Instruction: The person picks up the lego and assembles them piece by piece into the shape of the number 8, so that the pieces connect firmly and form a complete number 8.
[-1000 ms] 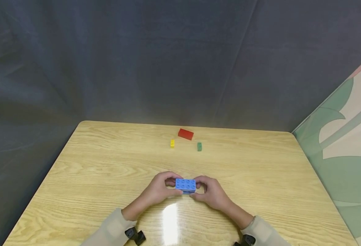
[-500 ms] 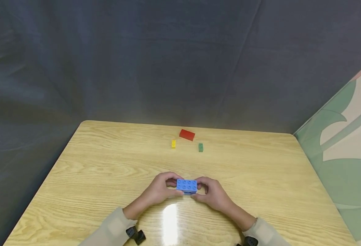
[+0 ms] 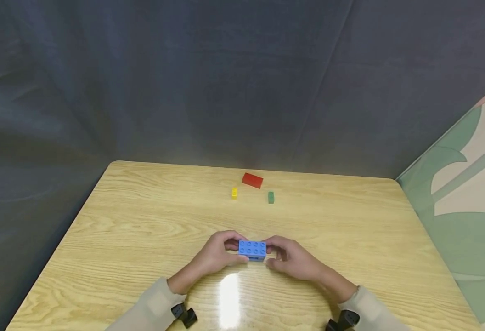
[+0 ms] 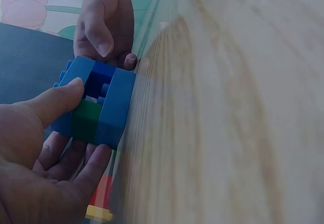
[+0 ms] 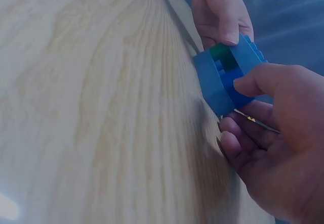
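Note:
A blue studded brick assembly (image 3: 252, 249) is held between both hands near the table's front middle. My left hand (image 3: 217, 252) grips its left end, thumb on the near side. My right hand (image 3: 289, 258) grips its right end. In the left wrist view the blue brick assembly (image 4: 96, 102) shows a hollow side with a green piece inside, my left hand (image 4: 48, 148) curled under it. In the right wrist view the blue brick assembly (image 5: 228, 75) sits just above the wood, with the right hand (image 5: 268, 133) holding it by thumb and fingers.
A red brick (image 3: 252, 180), a small yellow brick (image 3: 234, 193) and a small green brick (image 3: 271, 197) lie near the far edge of the wooden table (image 3: 143, 220). A dark curtain hangs behind; a patterned panel stands at right.
The right forearm has shifted slightly to the right and the hands with the blue assembly have edged a little toward me. The far bricks have not moved.

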{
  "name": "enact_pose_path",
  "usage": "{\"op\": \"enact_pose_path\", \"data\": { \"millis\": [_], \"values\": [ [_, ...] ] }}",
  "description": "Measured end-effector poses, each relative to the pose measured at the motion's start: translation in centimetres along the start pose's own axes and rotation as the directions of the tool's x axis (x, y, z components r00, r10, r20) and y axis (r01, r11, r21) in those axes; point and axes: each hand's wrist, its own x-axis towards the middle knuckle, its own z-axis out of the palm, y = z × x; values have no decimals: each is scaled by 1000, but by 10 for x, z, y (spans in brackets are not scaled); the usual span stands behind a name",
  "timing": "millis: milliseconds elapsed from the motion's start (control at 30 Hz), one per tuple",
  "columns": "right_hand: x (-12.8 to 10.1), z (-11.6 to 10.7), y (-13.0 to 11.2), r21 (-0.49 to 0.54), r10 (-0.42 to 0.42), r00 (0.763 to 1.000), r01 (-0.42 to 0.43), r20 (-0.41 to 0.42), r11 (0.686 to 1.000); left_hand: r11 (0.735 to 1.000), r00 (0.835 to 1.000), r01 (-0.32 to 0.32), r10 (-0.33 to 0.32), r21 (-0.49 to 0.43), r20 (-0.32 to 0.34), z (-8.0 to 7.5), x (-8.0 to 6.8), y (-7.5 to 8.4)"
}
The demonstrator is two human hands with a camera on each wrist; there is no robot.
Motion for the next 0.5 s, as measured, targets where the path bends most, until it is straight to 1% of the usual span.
{"op": "enact_pose_path", "data": {
  "millis": [67,233,367,500],
  "values": [
    [0,-4,0,17,-8,1000,8,-1,1000,1000,1000,4,-4,1,-4,0,0,0],
    [2,-18,-5,15,-47,997,48,-66,999,1000,1000,0,0,5,-8,0,0,2],
    [5,-31,-9,-34,-73,991,69,-116,997,1000,1000,5,-5,2,-8,0,0,3],
    [11,-45,-9,-70,-85,982,74,-168,995,999,999,33,-33,-2,-5,-1,0,4]
  ]
}}
